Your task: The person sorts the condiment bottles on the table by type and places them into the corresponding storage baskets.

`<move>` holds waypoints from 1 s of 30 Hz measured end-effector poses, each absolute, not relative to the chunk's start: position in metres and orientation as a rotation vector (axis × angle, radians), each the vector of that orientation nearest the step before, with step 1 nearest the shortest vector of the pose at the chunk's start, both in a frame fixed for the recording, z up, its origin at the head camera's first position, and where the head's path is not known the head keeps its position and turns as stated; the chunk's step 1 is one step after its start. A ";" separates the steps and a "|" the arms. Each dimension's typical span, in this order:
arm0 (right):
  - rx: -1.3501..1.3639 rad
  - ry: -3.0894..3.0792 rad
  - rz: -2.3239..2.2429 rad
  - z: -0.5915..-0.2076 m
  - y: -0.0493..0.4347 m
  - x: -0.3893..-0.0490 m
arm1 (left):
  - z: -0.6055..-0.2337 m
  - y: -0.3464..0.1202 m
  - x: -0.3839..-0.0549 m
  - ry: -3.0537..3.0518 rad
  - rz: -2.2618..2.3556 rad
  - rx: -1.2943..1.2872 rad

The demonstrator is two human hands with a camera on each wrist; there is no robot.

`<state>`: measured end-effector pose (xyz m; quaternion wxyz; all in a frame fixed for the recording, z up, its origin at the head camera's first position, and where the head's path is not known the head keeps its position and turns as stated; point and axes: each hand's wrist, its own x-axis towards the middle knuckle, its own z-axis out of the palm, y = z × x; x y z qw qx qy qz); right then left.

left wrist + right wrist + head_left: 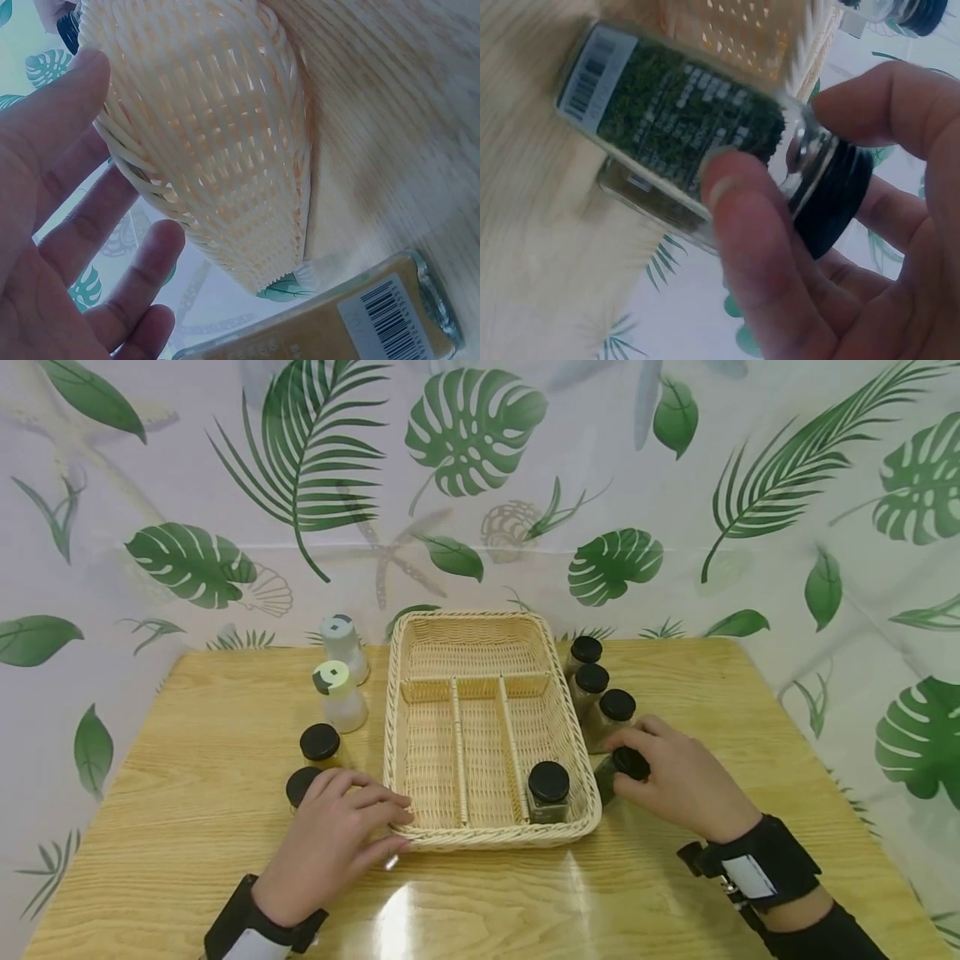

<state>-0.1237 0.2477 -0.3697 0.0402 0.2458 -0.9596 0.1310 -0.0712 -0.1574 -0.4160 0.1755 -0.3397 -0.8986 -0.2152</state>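
Observation:
My right hand [682,777] grips a glass jar with a black lid [630,763] just outside the basket's right side. In the right wrist view, that jar [690,105] holds dried green herbs, with thumb and fingers around its neck and lid. My left hand [333,835] holds the near left corner of a wicker basket [491,837], its fingers over the rim and thumb outside; the left wrist view shows the woven wall [210,127] close by. Another black-lidded jar [548,789] stands in the basket's right near compartment.
Several black-lidded jars [617,706] line the basket's right side. To its left stand two more black-lidded jars [320,743] and two pale-capped shakers [343,697]. Dividers [457,752] split the basket. A leaf-patterned cloth [480,527] hangs behind the wooden table [187,777].

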 end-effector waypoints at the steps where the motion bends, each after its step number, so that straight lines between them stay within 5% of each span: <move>1: 0.752 -2.931 0.393 -0.368 0.248 -0.123 | -0.416 -0.157 -0.071 -2.548 -0.611 -0.961; 30: 0.802 -2.741 0.419 -0.302 0.216 -0.135 | -0.416 -0.159 -0.071 -2.586 -0.591 -0.958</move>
